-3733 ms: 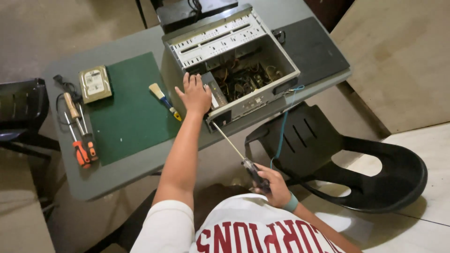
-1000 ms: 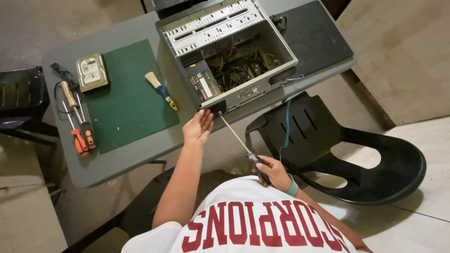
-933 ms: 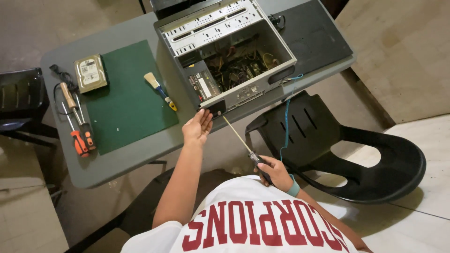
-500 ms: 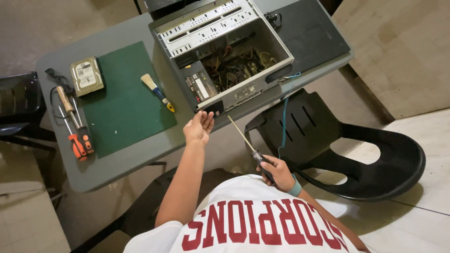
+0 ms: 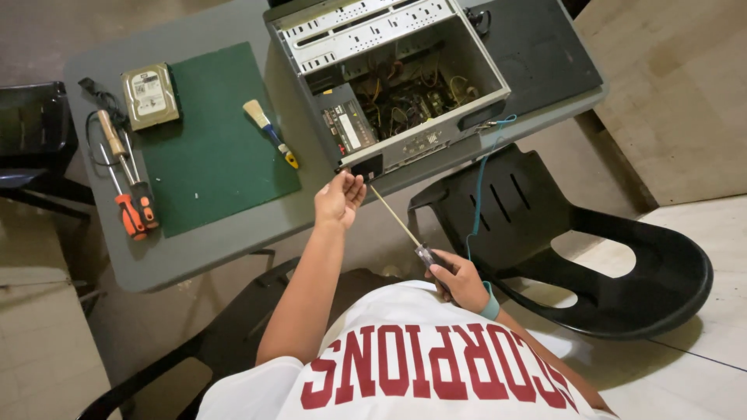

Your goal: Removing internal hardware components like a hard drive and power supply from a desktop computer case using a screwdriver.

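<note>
The right hand (image 5: 461, 278) is wrapped tight around the handle of a long screwdriver (image 5: 401, 225), well below the table's near edge, with the thin shaft angling up to the front corner of the open computer case (image 5: 393, 85). That case lies on its side at the table's (image 5: 226, 241) far right, its front face overhanging the near edge. The left hand (image 5: 339, 197) is up at that same corner, fingertips pinched together right by the tip (whether they pinch a screw is too small to tell). To do this well, I'd say keep the shaft square to the screw, press in firmly, turn slowly, and let the left fingers steady the tip. Spare screwdrivers (image 5: 128, 187) wait at the left edge, beside the green mat (image 5: 218, 155).
</note>
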